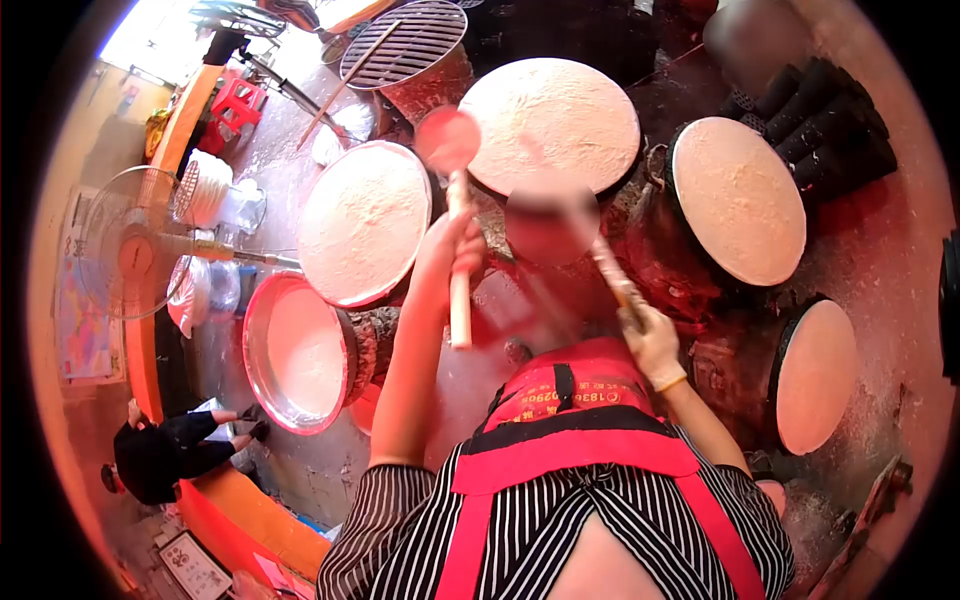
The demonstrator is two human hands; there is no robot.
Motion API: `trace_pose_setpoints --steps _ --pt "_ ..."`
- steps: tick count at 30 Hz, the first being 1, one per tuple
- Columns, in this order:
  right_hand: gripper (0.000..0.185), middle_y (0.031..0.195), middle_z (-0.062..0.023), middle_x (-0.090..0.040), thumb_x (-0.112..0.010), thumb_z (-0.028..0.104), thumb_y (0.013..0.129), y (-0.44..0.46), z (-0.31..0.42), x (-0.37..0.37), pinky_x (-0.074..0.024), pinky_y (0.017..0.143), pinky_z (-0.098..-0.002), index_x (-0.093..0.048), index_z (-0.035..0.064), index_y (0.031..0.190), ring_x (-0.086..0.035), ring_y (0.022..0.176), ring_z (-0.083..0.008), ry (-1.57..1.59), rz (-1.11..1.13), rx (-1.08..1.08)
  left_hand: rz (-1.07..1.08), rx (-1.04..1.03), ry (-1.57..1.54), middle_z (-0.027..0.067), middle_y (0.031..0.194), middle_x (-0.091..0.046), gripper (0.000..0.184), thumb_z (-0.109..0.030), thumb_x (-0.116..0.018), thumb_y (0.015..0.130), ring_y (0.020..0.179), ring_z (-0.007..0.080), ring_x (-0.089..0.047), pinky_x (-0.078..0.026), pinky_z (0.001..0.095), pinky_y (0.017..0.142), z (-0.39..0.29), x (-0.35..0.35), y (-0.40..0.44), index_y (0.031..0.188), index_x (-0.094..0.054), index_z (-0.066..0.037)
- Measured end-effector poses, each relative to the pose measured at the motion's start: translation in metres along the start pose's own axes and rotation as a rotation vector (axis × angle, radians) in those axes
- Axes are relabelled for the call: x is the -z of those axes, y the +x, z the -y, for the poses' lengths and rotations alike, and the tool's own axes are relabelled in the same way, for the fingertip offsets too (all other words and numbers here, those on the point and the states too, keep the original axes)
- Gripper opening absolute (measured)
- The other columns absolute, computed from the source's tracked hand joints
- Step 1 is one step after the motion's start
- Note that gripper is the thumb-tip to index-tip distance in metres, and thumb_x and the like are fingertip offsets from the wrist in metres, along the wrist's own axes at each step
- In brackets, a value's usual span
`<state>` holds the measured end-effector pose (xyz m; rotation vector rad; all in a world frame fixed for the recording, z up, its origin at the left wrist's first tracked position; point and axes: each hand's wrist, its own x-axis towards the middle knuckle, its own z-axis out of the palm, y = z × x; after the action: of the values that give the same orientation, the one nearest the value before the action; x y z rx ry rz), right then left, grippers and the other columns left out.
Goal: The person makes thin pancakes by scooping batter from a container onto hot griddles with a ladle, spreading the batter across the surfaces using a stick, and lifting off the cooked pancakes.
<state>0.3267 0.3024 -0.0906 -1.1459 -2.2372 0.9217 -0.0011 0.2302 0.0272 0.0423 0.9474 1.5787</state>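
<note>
My left hand [455, 242] is closed around the wooden handle of a paddle-like tool with a round reddish head [447, 138]. That head is near the gap between the left and the far round vats. In a pale glove, my right hand [650, 345] grips the stick handle of a second tool, whose broad dark head [550, 225] is smeared by motion. This head is at the near edge of the far vat [552, 125], which has a pale, grainy top. Another pale-topped vat [365, 222] stands by my left forearm.
More pale-topped vats [738, 200] [815, 378] stand at right. At left are a pink-rimmed basin [297, 352] of whitish material, a standing fan [138, 255] and a seated person [165, 450]. Dark cylinders [830, 130] are stacked at back right. A slatted round rack [405, 45] is behind.
</note>
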Motion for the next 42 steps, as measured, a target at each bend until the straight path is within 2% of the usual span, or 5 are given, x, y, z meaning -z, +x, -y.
trace_pose_setpoints --steps 10,18,26,31,42 --pt "0.029 0.069 -0.0124 -0.057 -0.057 0.027 0.087 -0.02 -0.004 0.096 -0.0478 0.053 -0.0402 -0.063 0.016 0.113 -0.058 0.056 -0.0304 -0.695 -0.033 0.048 -0.218 0.145 -0.237 0.0023 0.075 -0.041 0.013 -0.008 -0.047 0.094 0.053 0.0047 -0.034 -0.026 0.0151 0.038 0.089 0.045 -0.037 0.101 -0.043 0.002" --pt "0.029 0.074 -0.0191 -0.06 -0.058 0.031 0.088 0.005 -0.032 0.048 -0.0456 0.061 -0.0441 -0.062 0.0021 0.09 -0.059 0.068 -0.038 -0.039 -0.082 -0.196 -0.209 0.144 -0.334 0.0023 0.076 -0.041 0.013 -0.008 -0.046 0.095 0.053 0.0045 -0.035 -0.027 0.0147 0.037 0.097 0.025 -0.047 0.103 -0.043 0.002" --pt "0.034 0.109 -0.0196 -0.059 -0.06 0.023 0.086 0.136 0.037 -0.038 -0.0478 0.085 -0.0336 -0.06 0.0124 0.118 -0.058 0.103 -0.0329 0.406 0.119 0.071 -0.296 -0.007 -0.325 0.0002 0.072 -0.04 0.013 -0.012 -0.049 0.095 0.049 0.0036 -0.033 -0.026 0.0151 0.035 0.095 0.005 -0.084 0.103 -0.043 -0.004" --pt "0.041 0.117 -0.0155 -0.059 -0.051 0.036 0.087 0.233 0.062 -0.068 -0.0439 0.092 -0.0394 -0.059 0.0132 0.121 -0.056 0.108 -0.0338 -0.029 0.318 -0.059 -0.413 -0.142 -0.299 0.0002 0.072 -0.04 0.012 -0.012 -0.048 0.095 0.049 0.0037 -0.033 -0.025 0.0159 0.035 0.106 0.012 -0.105 0.102 -0.044 -0.004" --pt "0.038 0.12 -0.0175 -0.058 -0.056 0.021 0.088 0.19 0.056 -0.083 -0.0418 0.095 -0.0303 -0.057 0.002 0.121 -0.057 0.112 -0.0236 0.278 0.278 0.028 -0.453 -0.144 -0.394 0.0012 0.071 -0.043 0.01 -0.008 -0.05 0.093 0.048 0.0033 -0.035 -0.027 0.0146 0.036 0.105 0.027 -0.113 0.09 -0.041 -0.005"
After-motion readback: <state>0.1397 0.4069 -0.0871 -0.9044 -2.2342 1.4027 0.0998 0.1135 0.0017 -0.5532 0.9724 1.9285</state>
